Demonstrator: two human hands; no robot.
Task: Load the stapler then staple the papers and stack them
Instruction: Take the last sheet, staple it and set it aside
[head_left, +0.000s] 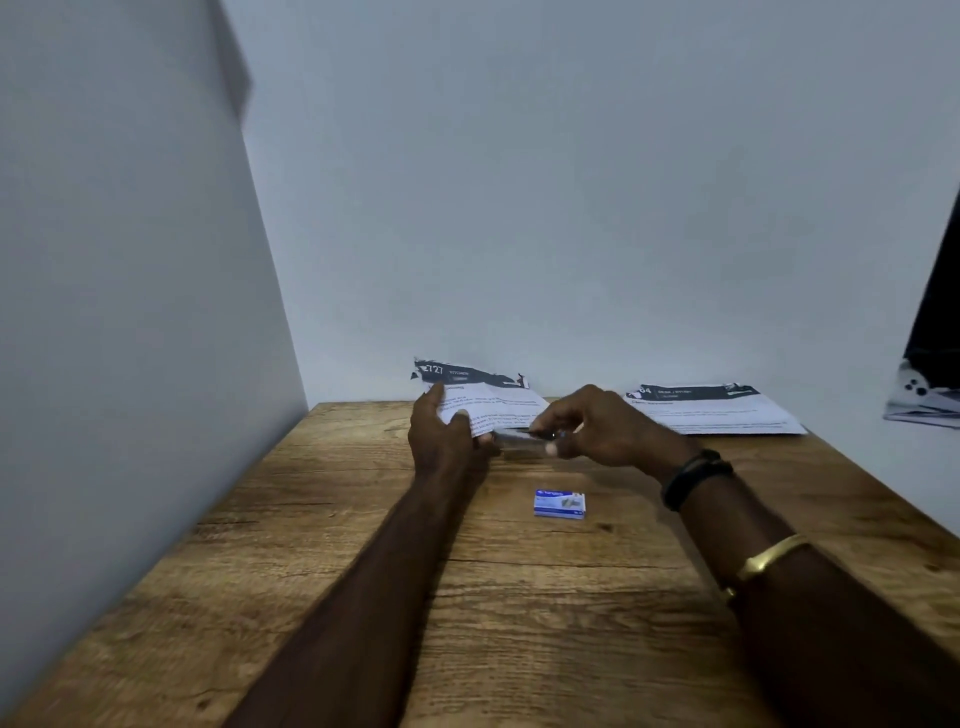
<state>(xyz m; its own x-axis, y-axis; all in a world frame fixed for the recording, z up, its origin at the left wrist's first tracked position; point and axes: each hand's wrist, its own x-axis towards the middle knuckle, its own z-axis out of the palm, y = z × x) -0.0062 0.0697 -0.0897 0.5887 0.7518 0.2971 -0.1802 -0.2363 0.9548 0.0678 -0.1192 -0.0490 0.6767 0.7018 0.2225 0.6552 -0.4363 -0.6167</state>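
Note:
My left hand (445, 435) grips the near edge of a set of printed papers (488, 395) with a dark header, lifted and tilted off the wooden table (363, 571) near the back wall. My right hand (602, 431) holds a dark, blurred stapler (522, 440) at the papers' near edge, fingers curled round it. A small blue staple box (560, 504) lies on the table just in front of both hands. A second set of printed papers (717, 410) lies flat at the back right.
Plain walls close off the table at the back and on the left. At the far right edge stands a dark object (935, 312) with a white printed item (922, 400) under it. I wear a black band and a gold bangle on the right arm.

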